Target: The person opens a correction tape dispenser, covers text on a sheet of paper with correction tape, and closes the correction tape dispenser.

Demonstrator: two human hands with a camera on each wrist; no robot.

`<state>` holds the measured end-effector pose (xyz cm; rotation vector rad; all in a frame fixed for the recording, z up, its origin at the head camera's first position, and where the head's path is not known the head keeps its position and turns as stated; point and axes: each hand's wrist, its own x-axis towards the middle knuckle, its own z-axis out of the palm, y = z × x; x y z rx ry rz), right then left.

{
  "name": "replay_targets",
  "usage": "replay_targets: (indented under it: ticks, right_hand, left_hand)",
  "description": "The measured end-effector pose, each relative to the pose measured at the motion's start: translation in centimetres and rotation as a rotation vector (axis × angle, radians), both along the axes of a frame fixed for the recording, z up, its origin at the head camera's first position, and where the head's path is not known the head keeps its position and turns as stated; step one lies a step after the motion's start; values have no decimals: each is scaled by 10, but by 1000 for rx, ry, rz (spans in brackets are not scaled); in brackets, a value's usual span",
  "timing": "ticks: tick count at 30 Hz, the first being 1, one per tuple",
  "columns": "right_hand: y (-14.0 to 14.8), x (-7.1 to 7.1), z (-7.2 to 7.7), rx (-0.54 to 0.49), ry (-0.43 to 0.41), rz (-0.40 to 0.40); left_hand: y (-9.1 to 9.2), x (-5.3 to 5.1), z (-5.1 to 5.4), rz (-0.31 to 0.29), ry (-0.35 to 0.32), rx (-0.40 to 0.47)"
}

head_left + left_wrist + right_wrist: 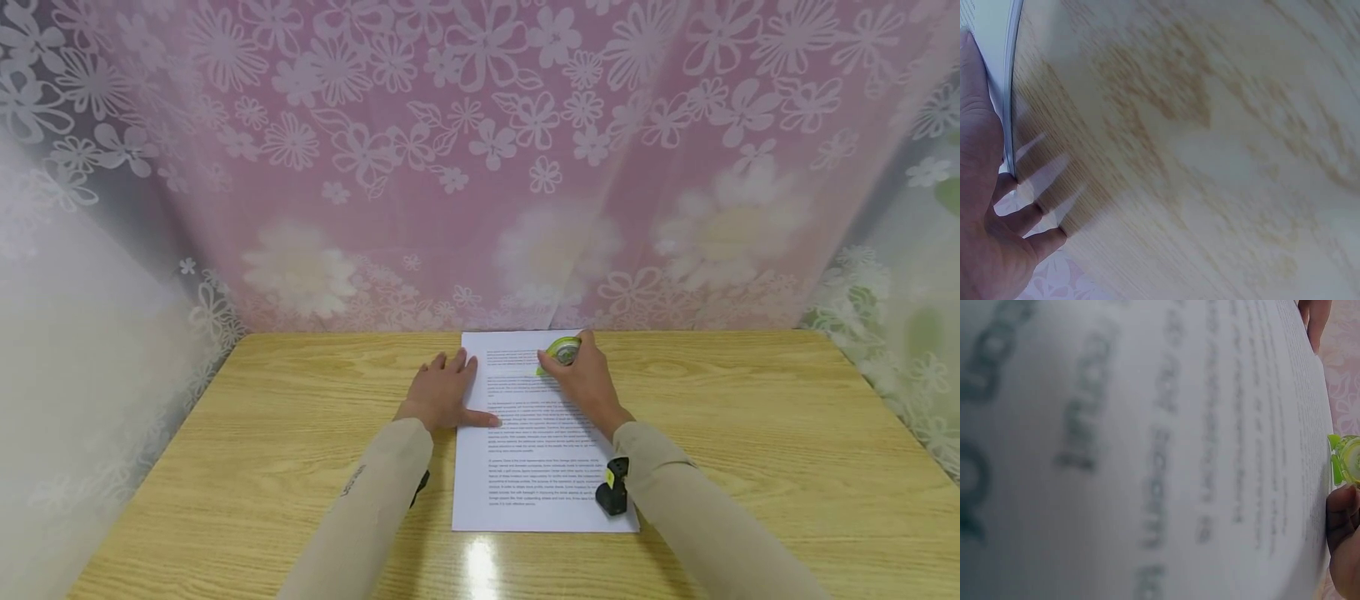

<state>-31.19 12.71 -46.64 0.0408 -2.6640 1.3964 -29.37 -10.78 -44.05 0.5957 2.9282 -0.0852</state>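
Note:
A printed stack of paper [546,518] lies upright before me on the table. My left hand [441,393] rests with spread fingers over its left edge, the thumb lying on the page. In the left wrist view, the left hand [982,162] has its thumb on the paper [994,37] and its other fingers out past the edge. Near the top of the page, my right hand [588,382] grips a green correction tape [566,350] between thumb and fingers. The right wrist view shows that correction tape [1350,459] close to the page surface; its tip is hard to make out.
The paper stands on a wood-grain table [300,433], its top close to the far edge. A pink flowered curtain [450,208] hangs behind, with pale curtains on both sides. A black wrist camera [612,492] sits by the right sleeve, above the paper's lower right.

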Motion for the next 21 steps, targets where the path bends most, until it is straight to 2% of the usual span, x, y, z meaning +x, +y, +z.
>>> replay_targets:
  ticks: [21]
  right_hand:
    - [10,0,1,24,-16,-8]
  left_hand:
    - [0,-2,-4,-3,4,10]
